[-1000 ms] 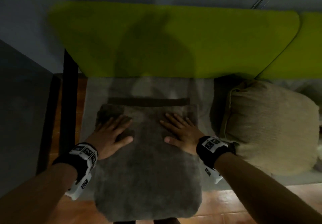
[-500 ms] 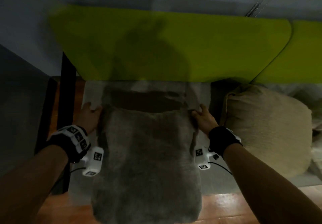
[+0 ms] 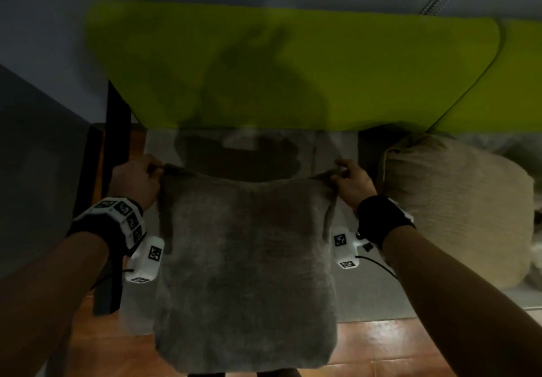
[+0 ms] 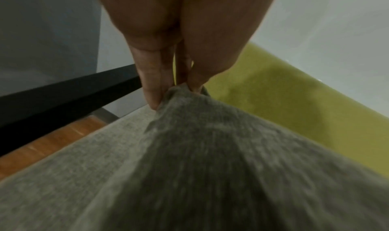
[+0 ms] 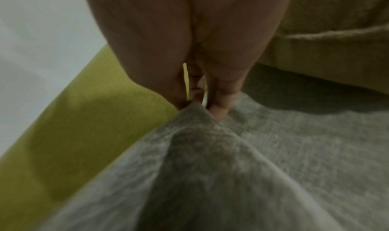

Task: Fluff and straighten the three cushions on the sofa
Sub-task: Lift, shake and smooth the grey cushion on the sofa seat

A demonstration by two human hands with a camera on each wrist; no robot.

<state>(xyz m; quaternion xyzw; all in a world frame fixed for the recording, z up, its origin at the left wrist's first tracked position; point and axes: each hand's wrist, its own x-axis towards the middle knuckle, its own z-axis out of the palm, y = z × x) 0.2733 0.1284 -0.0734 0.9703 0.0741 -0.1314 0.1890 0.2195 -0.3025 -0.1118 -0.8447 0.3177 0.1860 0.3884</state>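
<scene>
Left hand (image 3: 135,182) and right hand (image 3: 353,182) each pinch a top corner of the flat grey fuzzy cushion (image 3: 246,271) — thin grips that could slip mid-shake, dropping it floorward at 6 o'clock.

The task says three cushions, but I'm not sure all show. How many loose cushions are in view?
2: the grey cushion pinched at its far corners by both hands, and the beige cushion on the seat to its right. A third may lie outside the frame.

A lime-green sofa backrest (image 3: 293,62) stands against a pale grey wall (image 3: 47,24), above a grey seat (image 3: 381,294). A black frame post (image 3: 117,153) stands at left over reddish-brown floor tiles (image 3: 410,347). Light is dim.
</scene>
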